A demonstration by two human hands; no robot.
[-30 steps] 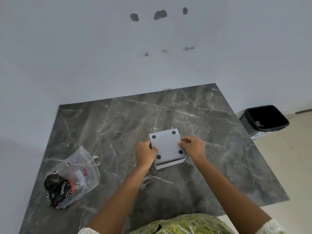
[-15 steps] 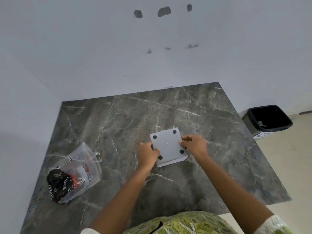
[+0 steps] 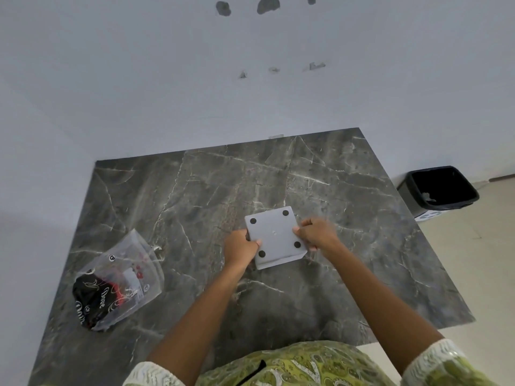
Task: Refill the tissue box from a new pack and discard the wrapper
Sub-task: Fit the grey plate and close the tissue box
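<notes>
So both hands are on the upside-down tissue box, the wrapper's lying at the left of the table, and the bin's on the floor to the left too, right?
Not quite: the head view shows the bin on the floor to the right of the table, not the left. The rest holds: left hand and right hand hold the upside-down tissue box, wrapper at the left.

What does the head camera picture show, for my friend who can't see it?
Two hands, left hand and right hand, grip a grey tissue box, underside up, on a dark marble table. A clear wrapper lies left; a black bin stands right.
</notes>
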